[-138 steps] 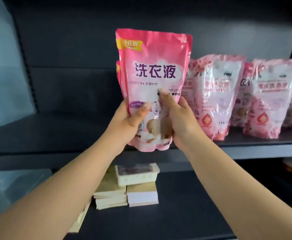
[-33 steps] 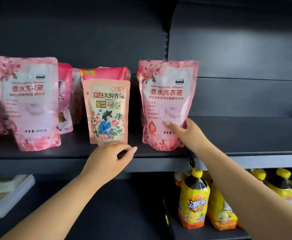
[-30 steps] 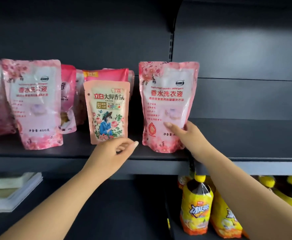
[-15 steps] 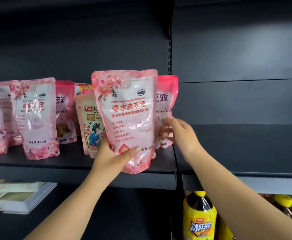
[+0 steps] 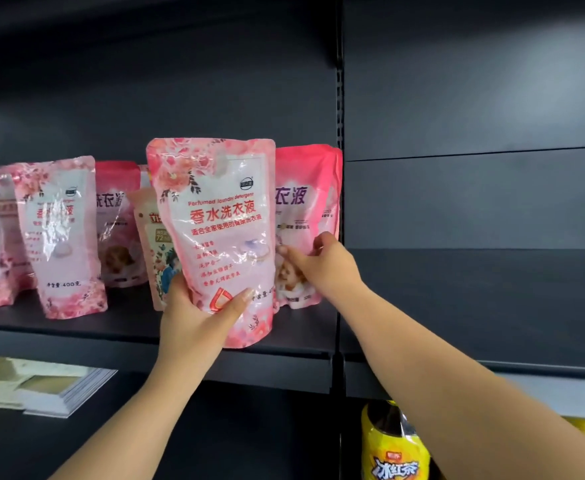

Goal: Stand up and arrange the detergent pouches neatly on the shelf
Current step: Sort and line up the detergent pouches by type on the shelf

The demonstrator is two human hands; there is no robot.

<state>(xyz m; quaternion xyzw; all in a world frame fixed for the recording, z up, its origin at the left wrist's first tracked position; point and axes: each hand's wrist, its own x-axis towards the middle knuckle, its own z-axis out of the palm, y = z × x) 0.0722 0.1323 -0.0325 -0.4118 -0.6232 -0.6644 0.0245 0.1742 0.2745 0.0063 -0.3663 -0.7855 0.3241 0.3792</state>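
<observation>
- Dark grey metal shelving, matte back panel, slotted upright post [image 5: 340, 188] dividing two bays; flat shelf board [image 5: 76, 327] carrying a row of pink pouches.
- Pale floral pouch [image 5: 214, 237] lifted clear of the board, upright, slightly tilted, in front of the row.
- Left hand [image 5: 194, 317] closed around its lower corner: thumb across the front, fingers behind.
- Right hand [image 5: 322, 261] pinching the lower edge of the deep pink pouch [image 5: 306, 209] standing at the bay's right end, beside the post.
- Glossy crinkled film, glare on the faces; probably slippery, soft-walled, liquid-filled and bottom-heavy.
- Recommended hold: low, near the gusseted base, or both side seams; avoid squeezing the middle.
- Small peach pouch [image 5: 152, 244] partly hidden behind.
- Lower shelf: stacked papers [image 5: 48, 393], yellow drink bottle [image 5: 395, 445].
</observation>
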